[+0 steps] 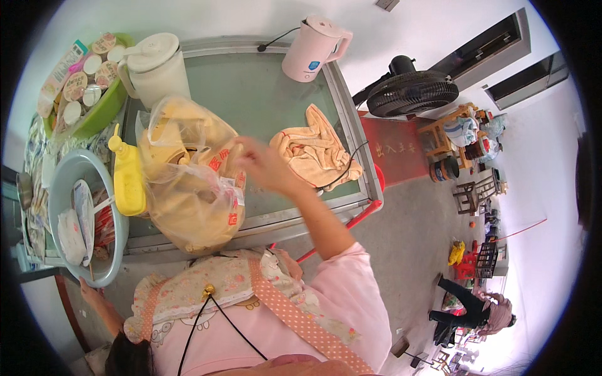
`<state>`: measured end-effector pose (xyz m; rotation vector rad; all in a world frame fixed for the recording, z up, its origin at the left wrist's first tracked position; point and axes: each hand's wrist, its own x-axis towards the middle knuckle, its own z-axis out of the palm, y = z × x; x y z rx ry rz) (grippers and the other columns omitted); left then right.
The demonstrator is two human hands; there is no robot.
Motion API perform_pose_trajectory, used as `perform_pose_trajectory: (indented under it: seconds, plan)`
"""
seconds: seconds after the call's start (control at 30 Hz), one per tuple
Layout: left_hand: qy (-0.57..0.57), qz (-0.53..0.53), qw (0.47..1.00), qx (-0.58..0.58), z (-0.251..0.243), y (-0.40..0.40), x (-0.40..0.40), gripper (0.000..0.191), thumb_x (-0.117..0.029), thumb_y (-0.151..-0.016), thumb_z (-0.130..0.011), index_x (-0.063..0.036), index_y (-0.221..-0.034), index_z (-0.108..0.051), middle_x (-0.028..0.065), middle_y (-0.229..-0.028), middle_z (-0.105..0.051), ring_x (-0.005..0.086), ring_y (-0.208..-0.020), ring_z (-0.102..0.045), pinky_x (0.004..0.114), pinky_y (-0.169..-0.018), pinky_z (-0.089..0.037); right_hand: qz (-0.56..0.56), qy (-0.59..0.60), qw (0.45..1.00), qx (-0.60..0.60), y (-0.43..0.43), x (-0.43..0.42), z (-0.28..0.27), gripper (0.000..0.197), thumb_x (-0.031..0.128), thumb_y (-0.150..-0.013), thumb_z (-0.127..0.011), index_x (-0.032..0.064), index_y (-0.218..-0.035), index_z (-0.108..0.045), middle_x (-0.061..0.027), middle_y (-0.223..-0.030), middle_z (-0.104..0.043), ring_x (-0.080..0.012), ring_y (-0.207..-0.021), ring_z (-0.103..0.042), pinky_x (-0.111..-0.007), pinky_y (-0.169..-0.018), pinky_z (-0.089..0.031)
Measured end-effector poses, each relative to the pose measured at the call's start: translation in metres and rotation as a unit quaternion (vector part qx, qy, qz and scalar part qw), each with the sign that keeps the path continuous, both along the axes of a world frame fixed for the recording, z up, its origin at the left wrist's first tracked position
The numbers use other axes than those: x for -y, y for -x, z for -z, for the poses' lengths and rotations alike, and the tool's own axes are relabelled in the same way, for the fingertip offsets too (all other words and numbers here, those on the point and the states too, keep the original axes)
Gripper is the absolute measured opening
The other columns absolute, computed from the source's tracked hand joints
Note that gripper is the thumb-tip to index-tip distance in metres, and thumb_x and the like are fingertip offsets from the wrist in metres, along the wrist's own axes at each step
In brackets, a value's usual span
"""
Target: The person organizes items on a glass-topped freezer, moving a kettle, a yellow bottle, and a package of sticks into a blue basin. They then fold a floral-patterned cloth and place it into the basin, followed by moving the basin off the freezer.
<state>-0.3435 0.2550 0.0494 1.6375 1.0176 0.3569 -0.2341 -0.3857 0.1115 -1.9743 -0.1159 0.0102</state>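
My left hand is at the near rim of a pale blue plastic basin, which juts past the table edge. Inside the basin lie white packets and red-patterned packaging. My right hand, blurred, is at the right side of a clear plastic bag with red print; whether it grips the bag is unclear. Yellowish items fill the bag, their kind obscured by the plastic. A yellow pump bottle stands between basin and bag.
On the glass-topped table are a white lidded jug, a pink electric kettle, a crumpled orange towel and a green basin of packaged cups. A black fan stands beyond. A person bends far right.
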Motion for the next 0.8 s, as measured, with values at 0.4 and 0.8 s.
perform_pose_trajectory:
  seconds: [0.4,0.8]
  plan:
    - [-0.435,-0.091,0.853,0.274,-0.127,0.016,0.149,0.035,-0.004,-0.086,-0.054,0.0104,-0.118,-0.047,0.0182,-0.116,-0.059,0.0264,-0.104,-0.058,0.035,-0.093,-0.045,0.182,0.384,0.901,-0.083,0.013,0.238,0.14,0.038,0.039,-0.086,-0.054,0.0024,-0.088,-0.063,-0.0186,-0.086,-0.064,-0.0373,-0.079,-0.061,-0.046,-0.07,-0.047]
    - [-0.297,0.545,0.726,0.295,-0.17,-0.078,0.429,0.054,-0.005,-0.075,-0.058,-0.0036,-0.128,-0.046,0.0124,-0.126,-0.051,0.0218,-0.117,-0.05,0.034,-0.091,-0.042,0.036,-0.25,0.96,0.12,0.03,0.167,-0.133,0.03,0.025,-0.088,-0.059,-0.0023,-0.1,-0.062,-0.0011,-0.085,-0.062,-0.006,-0.075,-0.055,-0.022,-0.067,-0.046]
